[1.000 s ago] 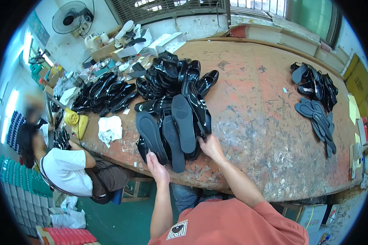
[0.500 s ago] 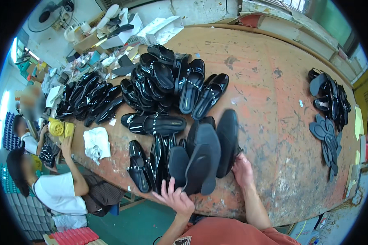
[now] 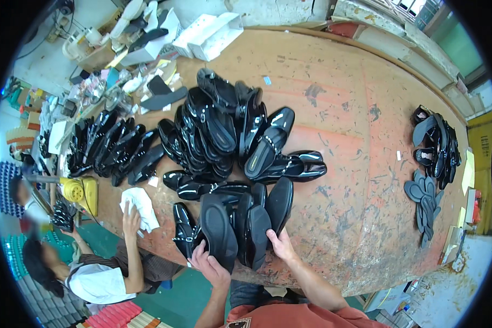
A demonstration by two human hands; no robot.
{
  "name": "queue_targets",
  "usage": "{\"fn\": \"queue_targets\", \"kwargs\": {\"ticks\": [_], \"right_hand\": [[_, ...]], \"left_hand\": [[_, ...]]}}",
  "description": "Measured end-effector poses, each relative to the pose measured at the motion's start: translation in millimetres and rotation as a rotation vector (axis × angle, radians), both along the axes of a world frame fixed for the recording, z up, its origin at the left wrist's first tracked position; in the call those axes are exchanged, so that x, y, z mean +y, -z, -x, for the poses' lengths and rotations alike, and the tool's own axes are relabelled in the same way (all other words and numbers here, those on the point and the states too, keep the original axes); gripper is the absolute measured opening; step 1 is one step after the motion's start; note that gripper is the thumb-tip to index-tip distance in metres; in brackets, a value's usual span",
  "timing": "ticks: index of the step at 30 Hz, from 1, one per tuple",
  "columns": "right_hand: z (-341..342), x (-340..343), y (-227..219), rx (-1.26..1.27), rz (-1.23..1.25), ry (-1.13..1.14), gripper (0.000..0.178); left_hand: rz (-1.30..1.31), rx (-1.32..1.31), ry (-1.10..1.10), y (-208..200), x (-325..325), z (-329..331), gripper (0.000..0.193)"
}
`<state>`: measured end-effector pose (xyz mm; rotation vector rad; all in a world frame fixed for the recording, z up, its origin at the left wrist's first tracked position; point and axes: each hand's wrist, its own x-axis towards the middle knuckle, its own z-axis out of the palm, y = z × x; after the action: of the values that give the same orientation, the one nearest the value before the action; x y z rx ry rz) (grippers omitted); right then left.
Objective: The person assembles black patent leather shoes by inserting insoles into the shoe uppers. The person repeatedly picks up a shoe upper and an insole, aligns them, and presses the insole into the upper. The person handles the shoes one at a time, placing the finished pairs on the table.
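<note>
Left hand (image 3: 213,269): fingers part-curled at the near-left edge of the left black mule (image 3: 218,229). Sole faces me, just ahead and right of those fingertips, long axis running away. Right hand (image 3: 281,245): thumb and fingers at the right black mule's (image 3: 279,205) near end; it extends ahead. Can't tell if either grip's closed. More black mules (image 3: 257,232) between.

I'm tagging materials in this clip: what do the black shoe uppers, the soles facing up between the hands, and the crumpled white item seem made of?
Shoe uppers: probably patent leather or a glossy synthetic, given their sharp, mirror-like highlights.
Soles: likely rubber or plastic; dark, matte and moulded-looking.
Crumpled white item: matte with soft folds, perhaps cloth, though paper is possible.
</note>
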<state>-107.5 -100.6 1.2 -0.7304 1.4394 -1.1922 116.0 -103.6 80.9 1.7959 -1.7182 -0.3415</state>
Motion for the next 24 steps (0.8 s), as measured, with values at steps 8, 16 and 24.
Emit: {"fn": "queue_targets", "kwargs": {"ticks": [8,16,24], "right_hand": [[58,16,-57,0.399,-0.044,-0.056,0.080],[412,101,-149,0.742,0.441,0.041,0.052],[1002,210,-70,0.903,-0.185,1.237,0.087]], "left_hand": [[-0.033,0.339,0.322,-74,-55,174,0.029],[-0.192,-0.585,0.646,-24,-166,339,0.039],[0.100,-0.400,1.155,-95,-220,649,0.066]]}}
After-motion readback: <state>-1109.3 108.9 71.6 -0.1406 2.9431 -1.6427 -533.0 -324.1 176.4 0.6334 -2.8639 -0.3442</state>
